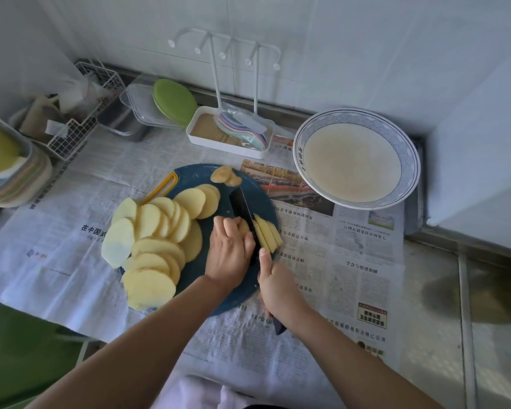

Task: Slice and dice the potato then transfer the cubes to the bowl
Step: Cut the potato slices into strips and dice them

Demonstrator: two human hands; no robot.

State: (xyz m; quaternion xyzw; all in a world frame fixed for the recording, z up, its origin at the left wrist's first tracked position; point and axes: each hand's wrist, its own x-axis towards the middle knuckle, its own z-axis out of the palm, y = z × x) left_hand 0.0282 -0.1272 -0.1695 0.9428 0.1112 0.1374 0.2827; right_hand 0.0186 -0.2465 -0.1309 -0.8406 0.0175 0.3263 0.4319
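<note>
Presently, two hands worked over one round cutting board [198, 270], dark blue and smooth, which lay on newspaper [351, 261] spread across the table [490, 290]. The left hand [229, 252] had its fingers curled down over a potato piece [244, 227], pinning it to the board against the left face of the blade. The right hand [275, 286] gripped the handle of one knife [244, 206], thumb laid along the top; the blade was black, flat and straight, its tip pointing away from the person.

Roughly four pale yellow potato strips [270, 234], long and flat-sided, lay just right of the blade at the board's right edge. More than a dozen round potato slices [151, 246], thin, matte and overlapping, covered the left half of the board, and several overhung its left rim. A few smaller brownish end slices [226, 175] sat at the far edge. One yellow-framed peeler [163, 188] rested on the board's far-left rim.

One bowl [357, 116], wide, shallow, glazed, with a blue patterned rim and a cream interior, stood well apart from the board at the far right, tilted. Open newspaper lay between board and bowl. A white rack tray [227, 146] stood behind the board.
</note>
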